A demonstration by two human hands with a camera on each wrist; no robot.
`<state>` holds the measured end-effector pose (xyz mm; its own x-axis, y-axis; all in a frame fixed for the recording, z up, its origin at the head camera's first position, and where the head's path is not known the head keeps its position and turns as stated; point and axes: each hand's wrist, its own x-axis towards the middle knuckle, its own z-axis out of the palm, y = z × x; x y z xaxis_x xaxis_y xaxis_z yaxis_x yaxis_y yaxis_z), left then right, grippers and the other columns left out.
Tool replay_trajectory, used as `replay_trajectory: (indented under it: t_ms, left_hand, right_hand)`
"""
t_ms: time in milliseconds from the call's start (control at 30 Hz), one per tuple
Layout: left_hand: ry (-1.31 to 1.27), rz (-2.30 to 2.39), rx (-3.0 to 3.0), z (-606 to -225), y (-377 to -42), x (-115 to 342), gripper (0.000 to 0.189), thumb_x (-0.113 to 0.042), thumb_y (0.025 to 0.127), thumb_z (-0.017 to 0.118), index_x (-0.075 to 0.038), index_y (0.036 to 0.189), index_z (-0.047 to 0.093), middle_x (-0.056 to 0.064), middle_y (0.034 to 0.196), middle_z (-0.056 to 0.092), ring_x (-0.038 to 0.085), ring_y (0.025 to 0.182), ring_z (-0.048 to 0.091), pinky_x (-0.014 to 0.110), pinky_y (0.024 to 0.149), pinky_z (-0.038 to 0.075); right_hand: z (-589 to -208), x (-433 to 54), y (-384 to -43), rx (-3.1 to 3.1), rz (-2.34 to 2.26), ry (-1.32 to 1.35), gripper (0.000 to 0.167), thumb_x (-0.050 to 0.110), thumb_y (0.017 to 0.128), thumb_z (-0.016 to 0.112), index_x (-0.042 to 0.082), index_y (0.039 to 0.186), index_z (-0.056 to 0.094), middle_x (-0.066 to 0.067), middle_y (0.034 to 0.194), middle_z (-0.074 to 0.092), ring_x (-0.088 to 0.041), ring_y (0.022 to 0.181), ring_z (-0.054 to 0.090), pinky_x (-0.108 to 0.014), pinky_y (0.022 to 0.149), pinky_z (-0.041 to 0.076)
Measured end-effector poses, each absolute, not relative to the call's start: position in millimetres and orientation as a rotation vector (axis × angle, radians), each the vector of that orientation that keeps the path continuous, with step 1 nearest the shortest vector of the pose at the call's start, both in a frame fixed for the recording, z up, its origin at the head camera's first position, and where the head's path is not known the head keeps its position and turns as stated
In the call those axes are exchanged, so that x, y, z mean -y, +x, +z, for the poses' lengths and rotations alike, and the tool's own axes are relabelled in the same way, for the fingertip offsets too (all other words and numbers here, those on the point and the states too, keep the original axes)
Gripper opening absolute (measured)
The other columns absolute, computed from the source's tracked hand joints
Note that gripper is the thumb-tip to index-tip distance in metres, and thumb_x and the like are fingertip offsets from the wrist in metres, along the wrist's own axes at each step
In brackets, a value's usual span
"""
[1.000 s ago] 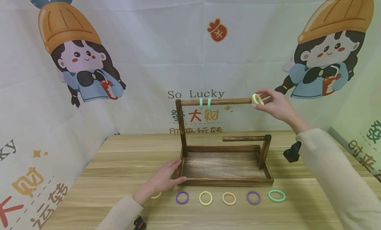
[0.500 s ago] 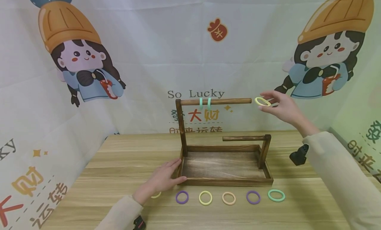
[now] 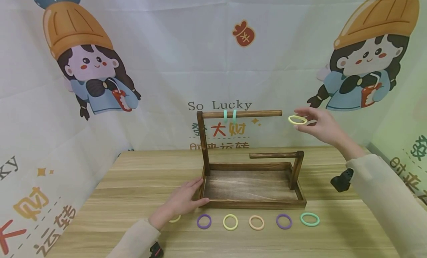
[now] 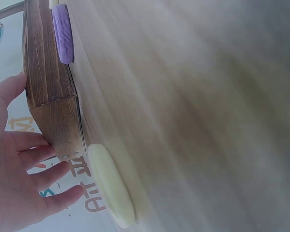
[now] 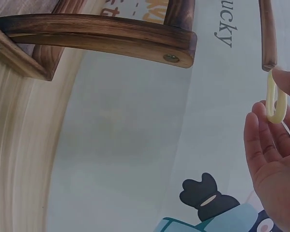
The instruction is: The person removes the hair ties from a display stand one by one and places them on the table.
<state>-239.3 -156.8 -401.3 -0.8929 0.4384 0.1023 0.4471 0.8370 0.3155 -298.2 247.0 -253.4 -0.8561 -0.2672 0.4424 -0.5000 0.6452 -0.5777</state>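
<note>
My right hand [image 3: 321, 126] has shifted rightward and down from the rod [image 3: 257, 113], bringing the yellow ring [image 5: 279, 116] flatter. I pinch this ring beyond the rod's free end, long axis sideways, opening mostly upward. My left hand [image 3: 182, 198], fingers extended, touches the tray [image 3: 253, 204].

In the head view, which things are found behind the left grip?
A yellow ring on the table: only its near edge shows. The left grip hides the rest, and part of the wooden tray.
</note>
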Motion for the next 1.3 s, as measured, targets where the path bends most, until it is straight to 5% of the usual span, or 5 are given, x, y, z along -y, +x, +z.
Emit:
replay_trajectory:
  t_ms: [300, 567, 1300]
  left_hand:
    - [-0.723, -0.524, 2.984, -402, -239, 157, 0.072, -0.049, 0.083, 0.052, 0.001, 0.133, 0.036, 0.018, 0.135, 0.035, 0.039, 0.119, 0.032, 0.050, 0.096, 0.026]
    - [-0.726, -0.521, 2.973, -402, -239, 157, 0.073, -0.050, 0.083, 0.052, 0.001, 0.133, 0.036, 0.017, 0.135, 0.034, 0.038, 0.120, 0.032, 0.050, 0.096, 0.026]
    - [-0.772, -0.556, 2.932, -403, -238, 158, 0.076, -0.054, 0.083, 0.048, 0.004, 0.131, 0.037, 0.022, 0.132, 0.036, 0.042, 0.117, 0.033, 0.052, 0.095, 0.027]
  right_hand:
    - [-262, -253, -292, 2.540, 1.019, 0.688, 0.045, 0.014, 0.082, 0.063, -0.002, 0.122, 0.048, -0.017, 0.107, 0.055, -0.025, 0.088, 0.052, -0.020, 0.065, 0.043]
    - [-270, -259, -287, 2.507, 1.033, 0.754, 0.045, 0.011, 0.082, 0.063, -0.003, 0.122, 0.047, -0.018, 0.108, 0.055, -0.007, 0.084, 0.049, -0.014, 0.067, 0.043]
    - [-301, -282, -269, 2.556, 1.005, 0.742, 0.044, 0.010, 0.082, 0.064, -0.003, 0.121, 0.048, -0.015, 0.104, 0.056, -0.005, 0.080, 0.051, -0.016, 0.065, 0.045]
